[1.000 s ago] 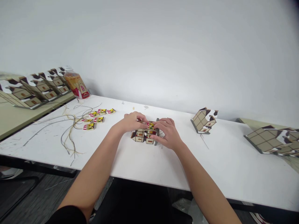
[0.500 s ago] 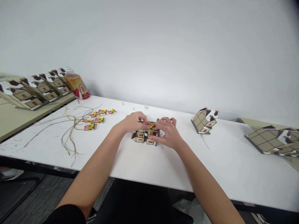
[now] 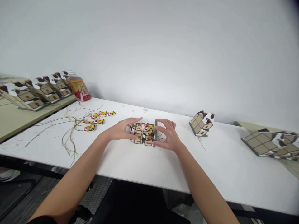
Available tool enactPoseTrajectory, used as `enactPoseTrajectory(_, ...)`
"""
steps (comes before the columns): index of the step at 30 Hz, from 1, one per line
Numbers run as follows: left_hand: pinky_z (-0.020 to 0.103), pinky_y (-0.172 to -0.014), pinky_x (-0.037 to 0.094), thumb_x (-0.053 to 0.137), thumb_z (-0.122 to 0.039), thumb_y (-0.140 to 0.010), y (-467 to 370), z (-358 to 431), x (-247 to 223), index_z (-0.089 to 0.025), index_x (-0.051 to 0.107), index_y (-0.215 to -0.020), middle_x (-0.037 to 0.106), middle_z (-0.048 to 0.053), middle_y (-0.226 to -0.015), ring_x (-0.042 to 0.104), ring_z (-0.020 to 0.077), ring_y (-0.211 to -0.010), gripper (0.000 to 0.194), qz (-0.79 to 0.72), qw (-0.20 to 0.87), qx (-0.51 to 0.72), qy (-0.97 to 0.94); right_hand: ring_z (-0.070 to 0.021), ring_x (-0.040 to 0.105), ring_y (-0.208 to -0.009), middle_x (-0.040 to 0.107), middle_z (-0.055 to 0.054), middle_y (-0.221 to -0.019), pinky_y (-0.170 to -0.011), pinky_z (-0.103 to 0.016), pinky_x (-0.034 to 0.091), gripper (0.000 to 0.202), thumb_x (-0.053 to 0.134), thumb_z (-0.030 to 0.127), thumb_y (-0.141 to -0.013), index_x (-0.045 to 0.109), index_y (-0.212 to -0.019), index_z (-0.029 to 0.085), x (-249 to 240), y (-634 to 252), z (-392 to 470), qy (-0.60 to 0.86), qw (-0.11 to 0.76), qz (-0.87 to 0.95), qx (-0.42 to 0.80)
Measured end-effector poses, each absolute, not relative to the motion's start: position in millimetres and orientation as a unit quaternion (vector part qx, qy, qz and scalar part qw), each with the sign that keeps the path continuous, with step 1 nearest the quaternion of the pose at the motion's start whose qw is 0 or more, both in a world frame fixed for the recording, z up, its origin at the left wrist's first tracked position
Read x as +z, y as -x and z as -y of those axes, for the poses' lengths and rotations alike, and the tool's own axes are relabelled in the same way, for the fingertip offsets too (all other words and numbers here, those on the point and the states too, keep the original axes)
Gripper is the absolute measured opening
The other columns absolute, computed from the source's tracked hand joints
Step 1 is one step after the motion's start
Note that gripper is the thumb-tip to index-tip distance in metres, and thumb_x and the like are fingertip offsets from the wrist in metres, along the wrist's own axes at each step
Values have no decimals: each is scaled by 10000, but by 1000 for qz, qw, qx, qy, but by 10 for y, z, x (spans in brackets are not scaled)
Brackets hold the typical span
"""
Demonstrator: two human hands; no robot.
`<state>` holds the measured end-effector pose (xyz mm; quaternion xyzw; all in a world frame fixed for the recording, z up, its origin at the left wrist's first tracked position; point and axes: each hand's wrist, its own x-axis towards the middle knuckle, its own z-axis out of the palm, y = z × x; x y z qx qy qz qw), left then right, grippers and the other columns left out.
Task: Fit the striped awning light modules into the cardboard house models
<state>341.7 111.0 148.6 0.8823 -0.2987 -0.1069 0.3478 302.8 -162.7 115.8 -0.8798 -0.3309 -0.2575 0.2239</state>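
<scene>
A small model house (image 3: pixel 144 135) lies on its back on the white table (image 3: pixel 130 161), roof to the left, grey base to the right. A red-striped and yellow piece (image 3: pixel 149 128) sits on its front. My left hand (image 3: pixel 120 129) grips the roof end between thumb and fingers. At the base end, my right hand (image 3: pixel 168 135) holds the house, its thumb on the lower edge and fingers on the upper one. Thin wires come out beneath the base beside my right palm.
Several striped pieces (image 3: pixel 89 128) with tangled wires (image 3: pixel 74 132) lie on the left. Behind them stand a bottle (image 3: pixel 79 88) and a row of houses (image 3: pixel 30 95). Further houses (image 3: pixel 201 123) stand on the right, the farthest ones (image 3: pixel 266 143) near the table's right end.
My left hand has moved left from the middle of the house to its roof end, uncovering the front. The fingers of my right hand have shifted toward the base.
</scene>
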Motion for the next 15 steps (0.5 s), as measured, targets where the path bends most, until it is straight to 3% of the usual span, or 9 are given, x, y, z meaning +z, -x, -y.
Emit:
enactPoseTrajectory(3,432,-1143,317,826,-462,-578,-3376,-1151,1414,-263,236,-1505,439,100,-1446,407,285,-1344,1117,275,396,-148,-863,-279,442,-1226,471,-89,-1387,-990,-422,293,656,623,665,-747,536,-1256,260,1155,-3034,1648,878,234,332,-252)
enactPoseTrajectory(9,401,-1078,405,859,-381,-517,-3357,-1168,1462,-240,294,-1460,548,103,-1283,547,252,-1183,1109,266,473,-92,-835,-299,424,-1281,468,-136,-1387,-1043,-428,282,833,613,705,-722,415,-1368,218,1174,-3016,1652,877,262,319,-247)
enactPoseTrajectory(15,262,-803,538,878,-354,-502,-3297,-1556,2009,-250,319,-1431,563,67,-1176,576,222,-1059,1089,191,570,11,-799,-297,401,-1305,463,-126,-1392,-1068,-433,257,796,578,701,-756,400,-1370,227,1196,-2997,1673,873,309,300,-228)
